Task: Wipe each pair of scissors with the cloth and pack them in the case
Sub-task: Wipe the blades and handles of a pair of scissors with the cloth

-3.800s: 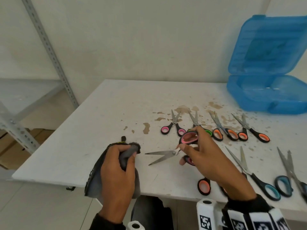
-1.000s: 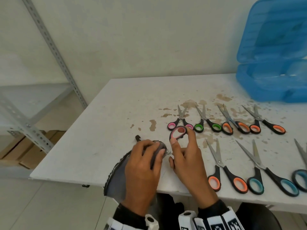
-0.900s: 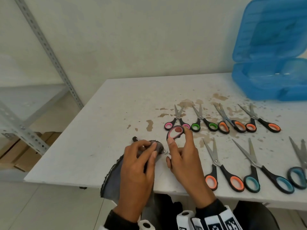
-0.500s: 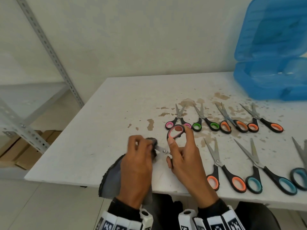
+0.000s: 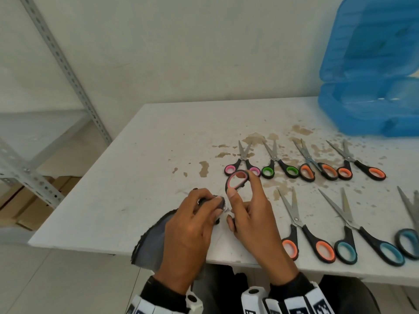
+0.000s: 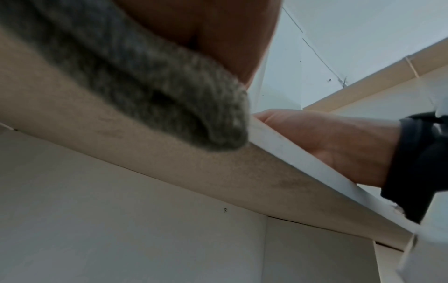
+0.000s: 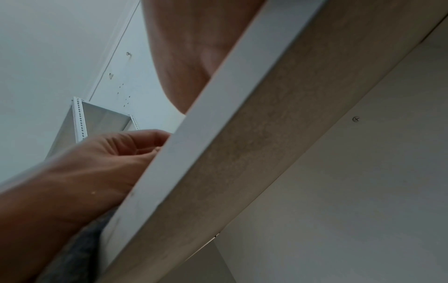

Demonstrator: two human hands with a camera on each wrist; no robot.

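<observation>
On the table, the soft grey cloth bunches in the left hand, pinching stiff blades. The right hand pinches the pink-handled scissors (handle loop: safest hold), near the front edge.

The scissors in your right hand have a black handle with a pink lining. Your cloth is grey, darker at its frayed edge. The surface is white with brown blotches (thickest around the far row). In that row the black handles are lined pink, green, then orange on two pairs. Nearer you, one lining is orange, two are teal. The case is translucent blue. Your cuffs are white with black square markers.
</observation>
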